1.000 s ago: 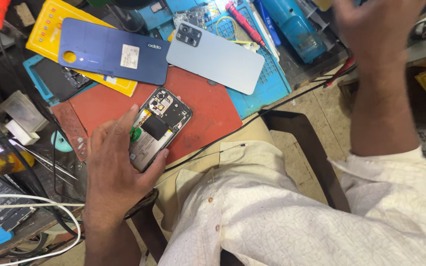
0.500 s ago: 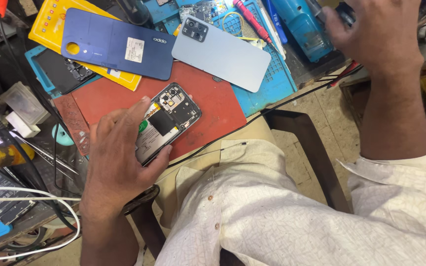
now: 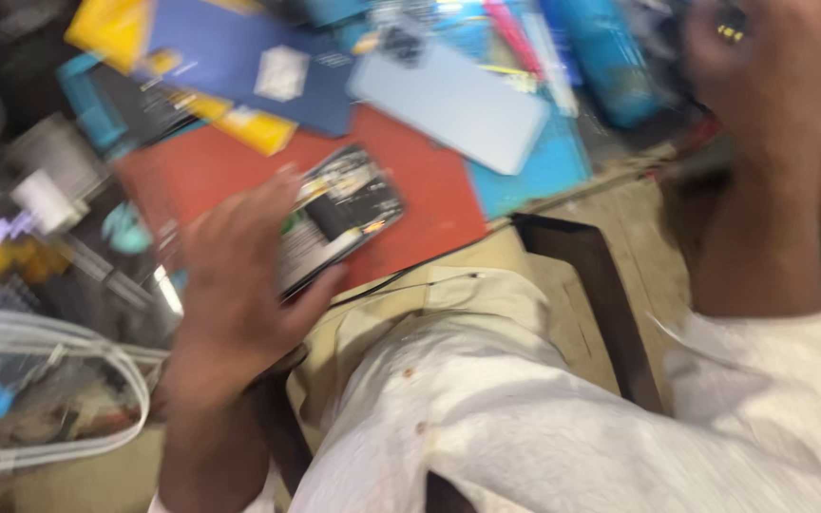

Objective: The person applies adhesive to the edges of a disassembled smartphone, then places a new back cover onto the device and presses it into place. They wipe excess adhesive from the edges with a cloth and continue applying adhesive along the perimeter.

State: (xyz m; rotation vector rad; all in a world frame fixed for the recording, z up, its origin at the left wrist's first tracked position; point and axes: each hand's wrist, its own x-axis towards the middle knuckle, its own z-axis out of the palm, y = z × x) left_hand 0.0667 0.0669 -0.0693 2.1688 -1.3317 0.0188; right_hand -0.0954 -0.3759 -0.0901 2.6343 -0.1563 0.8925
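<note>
Opened phone (image 3: 339, 214) lies on red mat (image 3: 429, 190) near bench edge, back cover off, insides showing. Long axis diagonal, lower-left to upper-right. Left hand (image 3: 235, 294) nearer: fingers wrapped round phone's lower-left end, holding it. Right hand (image 3: 762, 66) well apart, raised at upper right, curled round small dark object (image 3: 729, 24); grip blurred, cannot tell more. Pale blue back cover (image 3: 458, 104) beyond phone.

Heavy motion blur, even daylight, soft shadows
</note>
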